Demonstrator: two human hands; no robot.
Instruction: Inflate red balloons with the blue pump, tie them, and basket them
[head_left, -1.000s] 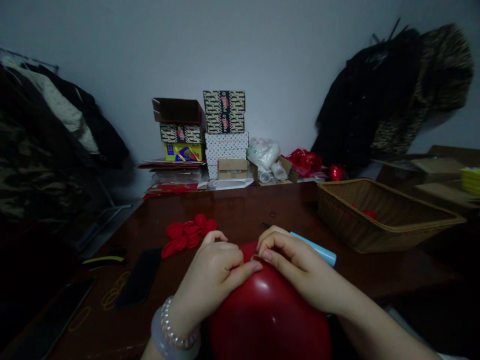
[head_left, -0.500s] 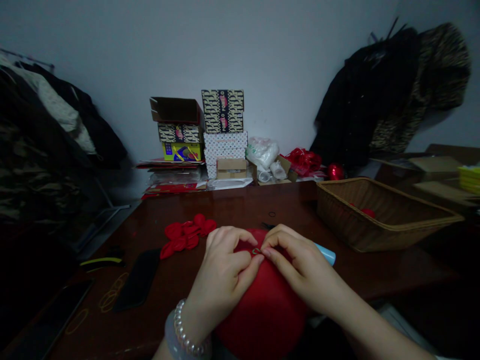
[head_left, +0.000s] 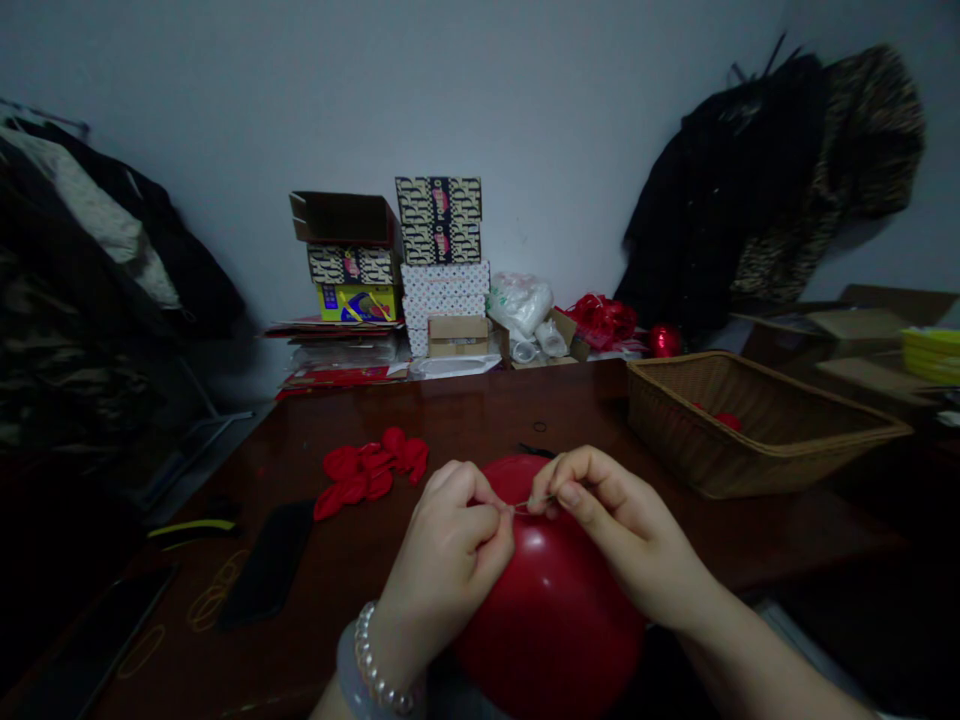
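A round red balloon (head_left: pixel 551 610), inflated, lies under both hands at the table's front edge. My left hand (head_left: pixel 454 555), with a beaded bracelet at the wrist, is closed in a pinch at the balloon's upper side. Between the hands a thin rubber band (head_left: pixel 522 507) is stretched. My right hand (head_left: pixel 611 530) pinches the band's other end with thumb and fingers. The balloon's neck is hidden by the left fingers. Limp red balloons (head_left: pixel 367 472) lie in a small heap left of the hands.
A wicker basket (head_left: pixel 765 430) with something red inside stands at the right. Dark phones (head_left: pixel 270 565), loose rubber bands (head_left: pixel 214 600) and a yellow-edged tool (head_left: pixel 191 528) lie at the left. Stacked boxes (head_left: pixel 442 290) and plastic bags (head_left: pixel 521 308) stand behind the brown table (head_left: pixel 480 405).
My right hand has moved away from the left, and the band between them is now drawn out. More of the balloon shows, shifted right. The light blue object behind the right hand is no longer visible.
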